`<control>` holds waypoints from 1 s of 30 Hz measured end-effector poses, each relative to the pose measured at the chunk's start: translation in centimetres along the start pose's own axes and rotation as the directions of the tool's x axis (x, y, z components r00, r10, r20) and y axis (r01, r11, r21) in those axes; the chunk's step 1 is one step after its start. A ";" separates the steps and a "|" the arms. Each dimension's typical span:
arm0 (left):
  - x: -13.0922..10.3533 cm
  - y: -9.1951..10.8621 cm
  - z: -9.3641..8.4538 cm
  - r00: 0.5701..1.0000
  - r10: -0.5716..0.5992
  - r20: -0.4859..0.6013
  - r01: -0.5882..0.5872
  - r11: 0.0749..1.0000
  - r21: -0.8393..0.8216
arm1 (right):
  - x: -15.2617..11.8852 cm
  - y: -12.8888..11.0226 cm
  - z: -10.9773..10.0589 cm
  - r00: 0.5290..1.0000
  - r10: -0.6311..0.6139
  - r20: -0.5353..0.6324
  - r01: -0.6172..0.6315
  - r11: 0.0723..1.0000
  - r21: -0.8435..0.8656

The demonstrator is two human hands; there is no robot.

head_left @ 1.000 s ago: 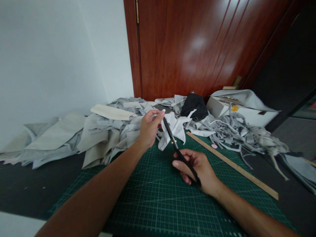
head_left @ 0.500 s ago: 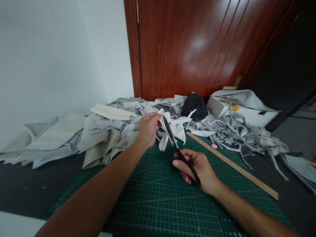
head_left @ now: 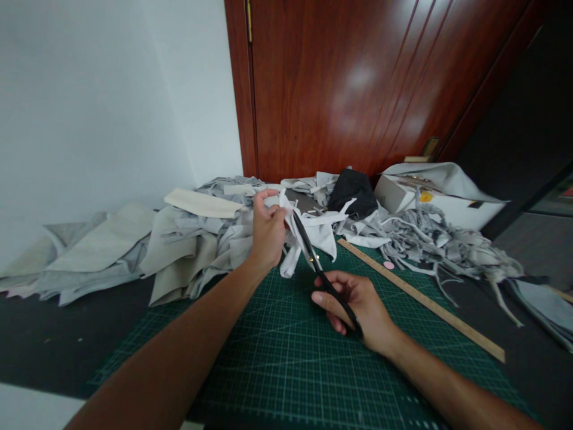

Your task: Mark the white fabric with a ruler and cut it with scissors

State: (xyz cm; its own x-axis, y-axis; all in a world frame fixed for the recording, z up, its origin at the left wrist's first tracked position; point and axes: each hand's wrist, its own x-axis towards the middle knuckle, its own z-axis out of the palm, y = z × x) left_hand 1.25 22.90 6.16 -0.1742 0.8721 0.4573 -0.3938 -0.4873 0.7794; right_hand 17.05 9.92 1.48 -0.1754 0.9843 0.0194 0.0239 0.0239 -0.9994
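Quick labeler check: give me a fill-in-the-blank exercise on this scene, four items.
The right hand grips a pair of ____. White fabric is pinched in the person's ____. The cutting mat is coloured ____. The small disc beside the wooden ruler is coloured ____.
Missing: scissors; left hand; green; pink.

Right hand grips scissors (black-handled ones).

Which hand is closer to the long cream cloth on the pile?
The left hand. It is just right of the cream cloth; the right hand is farther right and nearer the person, holding scissors.
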 end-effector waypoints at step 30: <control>-0.1 1.0 -0.2 0.987 -0.040 0.155 0.048 0.998 -0.049 | 0.0 -0.1 -0.1 1.000 -0.012 -0.009 0.012 1.000 0.005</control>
State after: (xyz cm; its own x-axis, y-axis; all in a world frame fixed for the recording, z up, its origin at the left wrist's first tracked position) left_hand 0.66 22.31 6.83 -0.0158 0.8736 0.4865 -0.4454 -0.4417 0.7788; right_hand 17.16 9.95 1.64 -0.1663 0.9856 0.0312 0.0164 0.0344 -0.9993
